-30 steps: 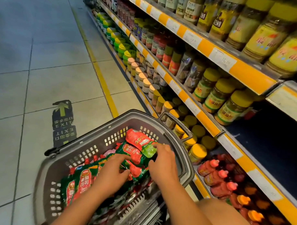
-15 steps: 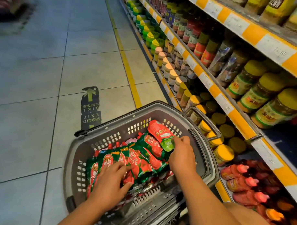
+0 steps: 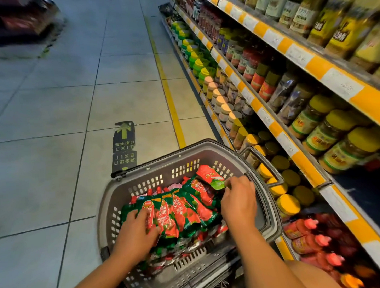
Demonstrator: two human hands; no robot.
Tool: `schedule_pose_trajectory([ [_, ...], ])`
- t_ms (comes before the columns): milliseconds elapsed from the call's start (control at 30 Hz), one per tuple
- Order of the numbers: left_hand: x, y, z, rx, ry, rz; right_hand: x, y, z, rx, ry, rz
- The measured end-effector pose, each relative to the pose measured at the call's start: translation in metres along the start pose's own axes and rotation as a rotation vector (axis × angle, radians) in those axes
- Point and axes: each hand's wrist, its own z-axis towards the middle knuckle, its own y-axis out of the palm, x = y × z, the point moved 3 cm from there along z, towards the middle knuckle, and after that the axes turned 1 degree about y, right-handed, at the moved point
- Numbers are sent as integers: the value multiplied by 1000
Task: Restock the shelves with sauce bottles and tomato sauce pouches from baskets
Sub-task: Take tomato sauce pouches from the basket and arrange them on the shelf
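Observation:
A grey plastic basket [image 3: 143, 184] stands on the floor beside the shelves, holding a fanned row of red-and-green tomato sauce pouches [image 3: 187, 210]. My left hand [image 3: 134, 234] lies on the left end of the row, fingers curled over the pouches there. My right hand [image 3: 238, 202] is at the right end, its fingertips pinching the green corner of the upper pouch [image 3: 209, 177]. Red sauce bottles [image 3: 306, 241] with pink caps lie on the bottom shelf at the right.
Shelves [image 3: 288, 144] with yellow price strips run along the right, packed with jars; yellow-lidded jars [image 3: 288, 205] sit just beyond the basket's raised handle [image 3: 263, 160]. A dark bare stretch of shelf [image 3: 363, 193] shows at far right. Tiled aisle floor [image 3: 44, 127] lies to the left.
The view has swung left and down. My left hand slid toward the left end of the pouch row; my right hand stayed at the right end on the upper pouch.

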Motion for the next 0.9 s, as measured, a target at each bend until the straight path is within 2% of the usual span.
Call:
schedule_pose_trajectory([
  [200,1,-17,9,-31,-102,-33,0,-23,-4,186,-74,96],
  [400,-6,-19,13,-72,-236,-303,9,-44,-7,316,-19,381],
  [533,-11,-12,16,-75,-316,-464,21,-52,-5,341,118,432],
  [767,-8,-9,14,-68,-325,-522,53,-40,-2,282,473,633],
  [900,-9,-8,13,-72,-306,-521,60,-34,-1,220,602,794],
])
